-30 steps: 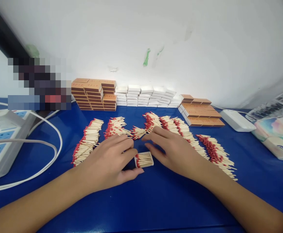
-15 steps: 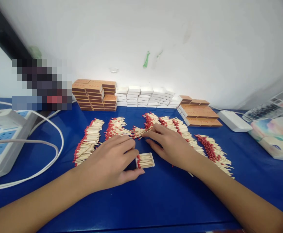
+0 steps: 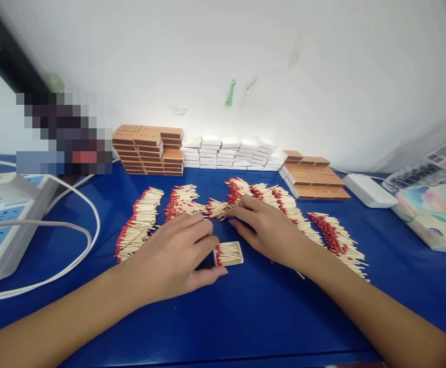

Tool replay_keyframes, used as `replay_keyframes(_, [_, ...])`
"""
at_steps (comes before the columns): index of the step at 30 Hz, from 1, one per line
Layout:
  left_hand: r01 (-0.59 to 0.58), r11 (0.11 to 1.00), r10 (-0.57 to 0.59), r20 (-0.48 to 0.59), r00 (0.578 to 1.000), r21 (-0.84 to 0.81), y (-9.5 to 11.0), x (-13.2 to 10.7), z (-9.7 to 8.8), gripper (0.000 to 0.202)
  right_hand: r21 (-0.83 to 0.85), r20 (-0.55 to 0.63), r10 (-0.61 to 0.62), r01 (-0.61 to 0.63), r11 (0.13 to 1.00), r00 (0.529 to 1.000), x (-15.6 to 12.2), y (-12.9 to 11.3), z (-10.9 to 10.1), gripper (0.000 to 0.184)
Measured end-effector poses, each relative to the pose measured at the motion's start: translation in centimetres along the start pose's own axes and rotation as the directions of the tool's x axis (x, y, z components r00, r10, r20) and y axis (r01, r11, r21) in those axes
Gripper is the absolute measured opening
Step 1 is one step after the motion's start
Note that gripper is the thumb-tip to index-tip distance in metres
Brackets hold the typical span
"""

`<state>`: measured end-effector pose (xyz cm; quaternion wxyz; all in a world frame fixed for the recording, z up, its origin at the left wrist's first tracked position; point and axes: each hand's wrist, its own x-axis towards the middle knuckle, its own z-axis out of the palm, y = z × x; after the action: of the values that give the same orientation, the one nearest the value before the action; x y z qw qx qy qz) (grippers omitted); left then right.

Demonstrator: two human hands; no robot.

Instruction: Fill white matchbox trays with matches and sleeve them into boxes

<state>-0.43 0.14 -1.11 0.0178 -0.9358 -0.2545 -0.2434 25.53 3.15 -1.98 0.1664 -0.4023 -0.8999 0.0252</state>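
A small white matchbox tray (image 3: 235,254) holding red-headed matches lies on the blue table in front of me. My left hand (image 3: 174,250) is at its left end, index finger by the upper left corner and thumb along the near edge. Behind the tray, my right hand (image 3: 263,222) has its fingers bent, with index finger and thumb close together at a small heap of loose matches (image 3: 216,208). The exact contact at those fingertips is partly hidden. Another row of matches (image 3: 240,189) runs just behind the right fingers.
Match piles lie to the left (image 3: 142,214) and right (image 3: 337,240). Along the wall stand brown matchboxes (image 3: 149,151), white trays (image 3: 228,153) and more brown boxes (image 3: 317,179). A power strip (image 3: 4,220) with white cables sits left; a tissue pack (image 3: 433,214) sits right.
Almost nothing differs. Both hands, the tray and the match piles keep their places; the view has shifted very slightly.
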Motion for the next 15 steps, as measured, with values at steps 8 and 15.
replay_keyframes(8, [-0.002,1.000,0.002,0.006,1.000,-0.006,0.03,-0.01,-0.03,0.025,0.017,0.004,0.001,-0.001,1.000,1.000,0.07,-0.13,-0.16,0.023])
replay_keyframes(15, [0.003,1.000,-0.003,0.015,1.000,-0.005,-0.03,0.11,-0.02,0.026,0.066,-0.011,0.004,-0.003,0.998,1.000,0.04,0.24,-0.48,0.016])
